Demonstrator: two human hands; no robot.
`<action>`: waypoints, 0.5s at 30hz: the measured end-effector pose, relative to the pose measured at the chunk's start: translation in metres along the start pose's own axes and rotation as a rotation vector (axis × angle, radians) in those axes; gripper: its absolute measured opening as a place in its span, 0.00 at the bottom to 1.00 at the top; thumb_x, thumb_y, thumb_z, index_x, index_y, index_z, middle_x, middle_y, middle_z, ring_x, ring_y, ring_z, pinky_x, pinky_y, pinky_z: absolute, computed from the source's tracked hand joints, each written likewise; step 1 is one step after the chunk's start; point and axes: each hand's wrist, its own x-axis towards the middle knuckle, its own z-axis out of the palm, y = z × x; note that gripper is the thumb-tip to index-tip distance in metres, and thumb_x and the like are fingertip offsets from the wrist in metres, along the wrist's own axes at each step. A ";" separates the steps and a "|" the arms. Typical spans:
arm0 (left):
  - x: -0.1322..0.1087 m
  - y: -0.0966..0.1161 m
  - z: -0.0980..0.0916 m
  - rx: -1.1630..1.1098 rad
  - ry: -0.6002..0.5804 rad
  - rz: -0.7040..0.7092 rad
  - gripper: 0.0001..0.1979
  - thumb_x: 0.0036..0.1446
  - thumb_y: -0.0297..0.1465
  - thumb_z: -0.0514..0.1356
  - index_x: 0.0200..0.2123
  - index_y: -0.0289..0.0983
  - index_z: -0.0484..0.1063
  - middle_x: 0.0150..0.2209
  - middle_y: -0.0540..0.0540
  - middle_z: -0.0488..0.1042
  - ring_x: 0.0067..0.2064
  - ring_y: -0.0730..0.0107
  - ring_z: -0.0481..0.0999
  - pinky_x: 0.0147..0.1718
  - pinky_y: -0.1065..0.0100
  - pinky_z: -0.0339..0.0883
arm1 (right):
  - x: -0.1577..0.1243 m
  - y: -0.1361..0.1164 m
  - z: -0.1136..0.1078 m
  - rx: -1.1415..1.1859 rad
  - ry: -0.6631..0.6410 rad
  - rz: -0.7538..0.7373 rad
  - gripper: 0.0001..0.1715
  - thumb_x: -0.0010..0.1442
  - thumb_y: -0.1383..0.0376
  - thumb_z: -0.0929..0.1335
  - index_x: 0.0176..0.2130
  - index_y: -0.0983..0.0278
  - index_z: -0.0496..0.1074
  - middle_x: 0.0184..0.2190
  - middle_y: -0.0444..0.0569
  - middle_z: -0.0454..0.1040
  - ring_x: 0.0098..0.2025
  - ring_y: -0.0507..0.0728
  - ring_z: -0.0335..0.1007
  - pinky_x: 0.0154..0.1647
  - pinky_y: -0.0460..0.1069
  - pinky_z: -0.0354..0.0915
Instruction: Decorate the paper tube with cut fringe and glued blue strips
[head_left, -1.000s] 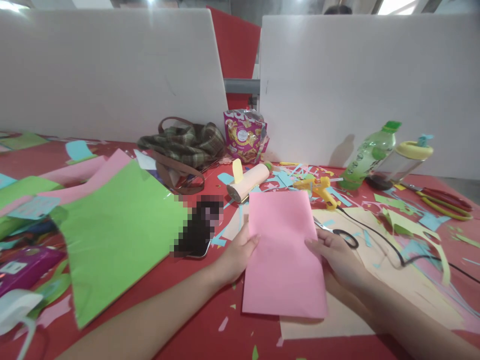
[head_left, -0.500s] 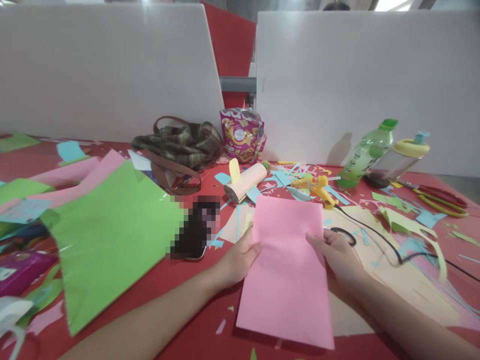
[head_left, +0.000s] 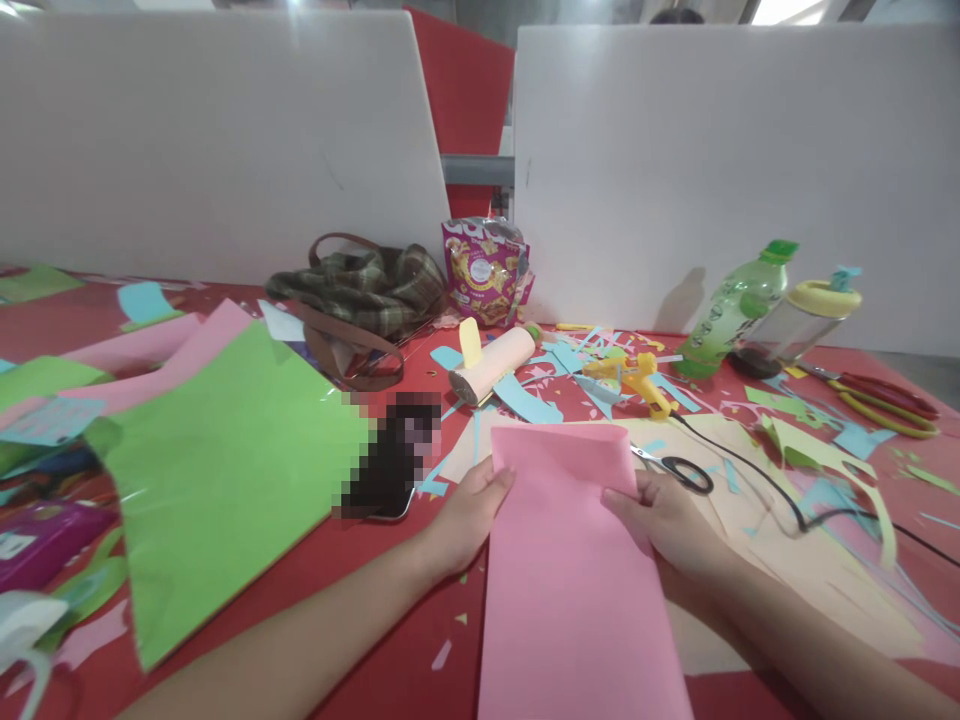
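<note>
A sheet of pink paper [head_left: 574, 580] is held up between my two hands over the red table. My left hand [head_left: 469, 515] pinches its left edge, thumb on the front face. On the opposite edge my right hand [head_left: 679, 520] grips it, thumb also in front and the fingers behind. The sheet's top edge bends slightly, and its lower end runs out of view. Just beyond my right hand lie black-handled scissors [head_left: 686, 474], partly hidden by the paper. Past the sheet rests a paper-covered tube [head_left: 496, 364] with a yellow tab.
A yellow glue gun [head_left: 641, 380] with a black cord lies among blue scraps. Behind it stand a green bottle [head_left: 739, 310] and a yellow-rimmed jar [head_left: 814, 315]. Red-and-yellow-handled scissors [head_left: 889, 400] are at right. Green paper [head_left: 232, 480] and a phone [head_left: 390, 465] lie at left.
The pink sheet has come lower and nearer to me, its bottom now out of view. The black-handled scissors and a curved blue scrap show more. Both hands keep their grip.
</note>
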 end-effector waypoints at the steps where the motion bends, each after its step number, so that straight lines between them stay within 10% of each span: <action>1: 0.000 0.000 -0.001 0.043 0.010 -0.003 0.16 0.51 0.40 0.52 0.36 0.33 0.63 0.31 0.44 0.72 0.31 0.66 0.70 0.31 0.67 0.62 | -0.001 -0.002 0.002 0.023 -0.022 0.007 0.15 0.41 0.58 0.69 0.28 0.67 0.72 0.18 0.48 0.73 0.21 0.57 0.69 0.21 0.49 0.64; 7: 0.000 0.000 -0.002 0.212 0.038 0.027 0.17 0.49 0.43 0.52 0.31 0.32 0.65 0.25 0.47 0.70 0.27 0.68 0.68 0.26 0.69 0.60 | -0.003 -0.007 0.007 0.196 -0.109 0.032 0.16 0.44 0.61 0.68 0.34 0.66 0.70 0.23 0.49 0.74 0.24 0.58 0.70 0.24 0.50 0.64; 15: 0.001 -0.001 -0.002 0.216 0.025 -0.004 0.16 0.50 0.42 0.51 0.28 0.33 0.65 0.22 0.49 0.68 0.23 0.71 0.66 0.24 0.71 0.58 | 0.004 -0.001 -0.003 -0.024 0.129 -0.067 0.17 0.46 0.54 0.66 0.25 0.66 0.71 0.16 0.47 0.71 0.20 0.56 0.68 0.20 0.49 0.63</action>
